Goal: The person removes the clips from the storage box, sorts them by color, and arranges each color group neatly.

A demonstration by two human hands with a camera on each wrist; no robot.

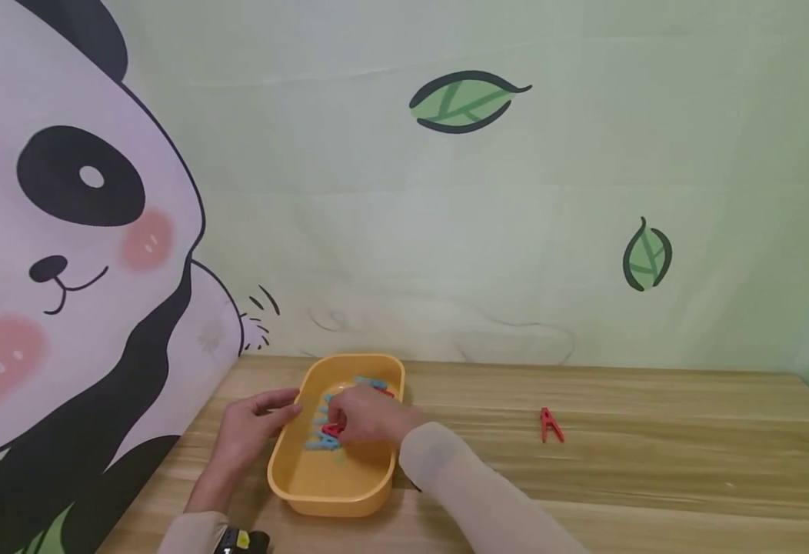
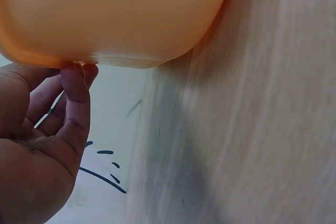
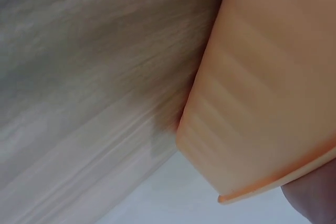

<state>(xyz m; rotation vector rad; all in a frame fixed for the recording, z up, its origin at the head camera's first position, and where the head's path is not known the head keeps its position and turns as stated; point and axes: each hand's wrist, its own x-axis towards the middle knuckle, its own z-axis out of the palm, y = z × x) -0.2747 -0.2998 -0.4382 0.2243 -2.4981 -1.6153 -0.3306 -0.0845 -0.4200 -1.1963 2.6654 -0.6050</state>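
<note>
A yellow plastic tub (image 1: 335, 492) stands on the wooden table, tilted across the head view. My left hand (image 1: 248, 427) grips its left rim; in the left wrist view the fingertips (image 2: 76, 74) meet the rim's edge. My right hand (image 1: 370, 415) reaches down inside the tub. Its fingertips pinch a red clothespin (image 1: 332, 431), partly hidden by the hand. Around it lie several blue clothespins (image 1: 321, 445), in a loose row along the tub floor. Another red clothespin (image 1: 387, 393) shows behind the hand, near the tub's right wall.
A lone red clothespin (image 1: 550, 425) lies on the wooden table (image 1: 654, 462), to the right of the tub. Behind the table hangs a pale green backdrop (image 1: 515, 231) with leaves and a large panda (image 1: 86, 269) on the left.
</note>
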